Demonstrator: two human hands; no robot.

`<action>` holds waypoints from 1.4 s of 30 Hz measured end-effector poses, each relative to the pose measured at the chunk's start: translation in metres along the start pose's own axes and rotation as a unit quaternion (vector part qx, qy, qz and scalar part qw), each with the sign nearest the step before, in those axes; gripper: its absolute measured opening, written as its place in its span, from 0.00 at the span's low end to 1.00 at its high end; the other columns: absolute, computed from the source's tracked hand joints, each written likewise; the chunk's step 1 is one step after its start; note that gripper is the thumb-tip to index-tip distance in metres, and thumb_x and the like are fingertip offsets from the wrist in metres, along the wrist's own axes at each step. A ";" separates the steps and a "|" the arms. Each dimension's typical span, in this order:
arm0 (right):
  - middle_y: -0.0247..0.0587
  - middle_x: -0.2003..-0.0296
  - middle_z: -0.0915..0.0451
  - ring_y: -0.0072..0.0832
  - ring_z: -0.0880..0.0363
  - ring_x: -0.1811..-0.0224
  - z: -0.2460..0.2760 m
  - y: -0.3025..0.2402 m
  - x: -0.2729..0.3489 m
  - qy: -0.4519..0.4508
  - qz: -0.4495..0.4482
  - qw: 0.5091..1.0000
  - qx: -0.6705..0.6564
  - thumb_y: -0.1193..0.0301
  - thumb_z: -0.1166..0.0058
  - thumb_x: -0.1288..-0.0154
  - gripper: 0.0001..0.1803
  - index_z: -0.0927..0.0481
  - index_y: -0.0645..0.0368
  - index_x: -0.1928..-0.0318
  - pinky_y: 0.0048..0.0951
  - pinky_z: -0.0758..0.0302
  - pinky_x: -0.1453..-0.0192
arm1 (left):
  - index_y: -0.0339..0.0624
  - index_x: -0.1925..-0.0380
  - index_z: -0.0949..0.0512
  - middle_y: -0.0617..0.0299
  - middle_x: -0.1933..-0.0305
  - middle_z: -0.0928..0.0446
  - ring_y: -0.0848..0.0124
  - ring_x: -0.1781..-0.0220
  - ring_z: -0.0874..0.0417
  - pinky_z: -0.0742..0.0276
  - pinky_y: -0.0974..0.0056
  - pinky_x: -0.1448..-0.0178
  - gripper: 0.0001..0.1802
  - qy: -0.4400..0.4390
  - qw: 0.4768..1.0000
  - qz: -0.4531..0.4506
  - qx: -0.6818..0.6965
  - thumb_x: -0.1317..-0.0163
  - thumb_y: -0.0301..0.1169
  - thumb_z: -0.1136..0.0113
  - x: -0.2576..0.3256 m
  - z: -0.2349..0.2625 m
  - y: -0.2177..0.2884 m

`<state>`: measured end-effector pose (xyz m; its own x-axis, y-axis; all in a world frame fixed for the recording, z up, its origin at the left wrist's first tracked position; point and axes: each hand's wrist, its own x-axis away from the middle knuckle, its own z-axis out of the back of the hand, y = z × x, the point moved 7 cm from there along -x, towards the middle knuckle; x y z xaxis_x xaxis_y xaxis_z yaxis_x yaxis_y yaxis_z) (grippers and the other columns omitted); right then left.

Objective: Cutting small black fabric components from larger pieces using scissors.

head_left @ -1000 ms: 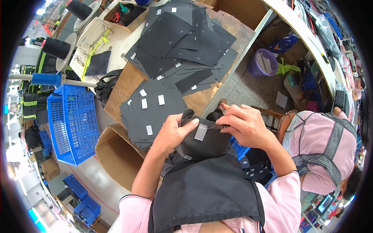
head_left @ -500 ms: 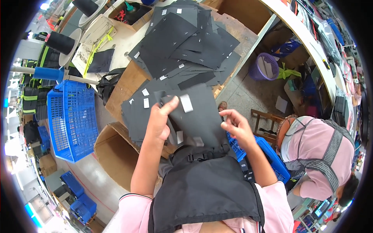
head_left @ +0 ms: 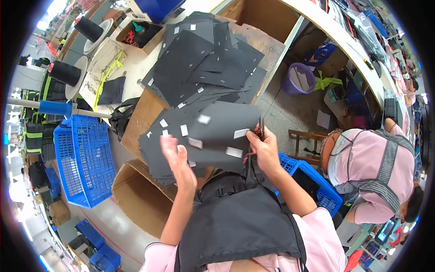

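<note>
My right hand (head_left: 265, 149) is shut on the edge of a black fabric piece (head_left: 224, 129) with small white labels. It holds the piece flat over a stack of similar black pieces (head_left: 158, 145) on the wooden table (head_left: 138, 120). A thin dark tool (head_left: 261, 128) sticks up from the same hand. My left hand (head_left: 178, 162) is blurred, with fingers apart and nothing in it, just below the stack's near edge. A black vest-like garment (head_left: 240, 222) lies on my lap.
A larger heap of black pieces (head_left: 206, 59) covers the far table. A blue basket (head_left: 81, 158) and an open cardboard box (head_left: 136, 201) stand at left. A blue crate (head_left: 319, 183) and a seated person in pink (head_left: 380, 167) are at right. A purple bin (head_left: 297, 81) is behind.
The black piece went from my lap up and forward over the stack. My left hand has let go of it and pulled back; the right hand still holds it.
</note>
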<state>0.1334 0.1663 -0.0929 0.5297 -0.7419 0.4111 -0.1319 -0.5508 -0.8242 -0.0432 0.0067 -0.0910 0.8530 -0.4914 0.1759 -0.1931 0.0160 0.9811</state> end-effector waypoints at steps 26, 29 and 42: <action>0.37 0.70 0.28 0.33 0.27 0.77 -0.050 -0.070 0.057 -0.076 0.406 0.738 0.533 0.75 0.36 0.57 0.19 0.23 0.56 0.60 0.30 0.30 0.73 | 0.33 0.54 0.28 0.61 0.58 0.23 0.77 0.60 0.23 0.25 0.71 0.55 0.15 -0.300 0.908 0.287 0.063 0.40 0.26 0.43 0.025 -0.069 0.025; 0.41 0.72 0.28 0.37 0.25 0.74 -0.051 -0.068 0.056 -0.094 0.391 0.730 0.552 0.77 0.37 0.54 0.16 0.22 0.58 0.61 0.31 0.27 0.72 | 0.33 0.55 0.27 0.61 0.59 0.22 0.77 0.61 0.23 0.25 0.71 0.55 0.14 -0.300 0.911 0.279 0.050 0.41 0.26 0.43 0.025 -0.069 0.027; 0.41 0.68 0.26 0.31 0.26 0.76 -0.037 -0.080 0.044 -0.073 0.362 0.785 0.498 0.78 0.35 0.54 0.18 0.22 0.58 0.59 0.26 0.28 0.73 | 0.35 0.58 0.25 0.65 0.64 0.23 0.80 0.64 0.25 0.27 0.73 0.58 0.11 -0.320 0.916 0.242 -0.023 0.41 0.25 0.43 0.025 -0.067 0.030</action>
<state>0.1361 0.1641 0.0058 0.7181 -0.6305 -0.2944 0.2389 0.6207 -0.7467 0.0049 0.0532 -0.0520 0.2120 -0.8260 0.5223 -0.4399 0.3966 0.8057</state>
